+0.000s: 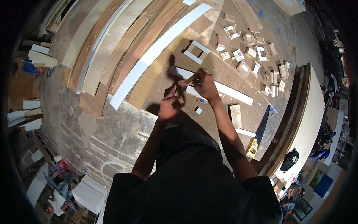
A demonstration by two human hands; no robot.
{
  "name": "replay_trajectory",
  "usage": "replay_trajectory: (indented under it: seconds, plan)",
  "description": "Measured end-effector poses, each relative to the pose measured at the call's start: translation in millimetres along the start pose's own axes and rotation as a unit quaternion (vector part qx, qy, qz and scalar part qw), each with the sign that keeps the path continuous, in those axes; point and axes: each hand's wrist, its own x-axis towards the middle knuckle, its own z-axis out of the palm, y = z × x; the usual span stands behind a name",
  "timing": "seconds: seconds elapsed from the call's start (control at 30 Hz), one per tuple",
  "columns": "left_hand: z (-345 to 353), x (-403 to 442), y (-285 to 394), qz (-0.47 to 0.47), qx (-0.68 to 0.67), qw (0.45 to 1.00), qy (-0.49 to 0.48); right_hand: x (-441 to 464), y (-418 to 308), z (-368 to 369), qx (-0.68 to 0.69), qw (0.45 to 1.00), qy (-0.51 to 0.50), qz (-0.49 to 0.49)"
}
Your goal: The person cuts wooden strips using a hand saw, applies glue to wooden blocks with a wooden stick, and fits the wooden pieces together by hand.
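Observation:
Over the middle of the work surface, my right hand (206,86) is closed around a small, flat, light-brown piece (189,80) that looks like wood; its far end is in shadow and its exact kind is unclear. My left hand (170,107) is just to the left and nearer my body, its thumb and fingers apart, with nothing clearly seen between them. Beneath my right hand runs a long white strip (235,93), and a shorter white-faced piece (193,92) shows partly below it. A small white block (198,110) lies close by on the brown board.
A handsaw (254,143) with a yellow handle lies at right. Several small wooden frames (261,54) are scattered at upper right, with one rectangular frame (196,52) apart. Long planks (115,48) and a white strip (156,50) cover the upper left. A bench (305,123) borders the right.

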Motion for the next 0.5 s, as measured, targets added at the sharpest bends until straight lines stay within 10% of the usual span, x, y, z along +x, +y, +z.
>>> replay_trajectory:
  seconds: [0.1,0.23,0.5]
  plan:
    - [-20.5,0.1,26.2,-0.236,-0.35,0.904,0.068,-19.3,-7.0,-31.4,0.247,0.957,0.047,0.148]
    - [-67.4,24.3,98.3,-0.243,-0.566,0.777,0.133,-56.0,-80.0,-85.8,0.398,0.884,0.13,0.209]
    - [-106.8,44.8,203.5,-0.174,-0.685,0.706,0.04,-117.2,-178.5,-135.9,0.385,0.881,0.26,0.088]
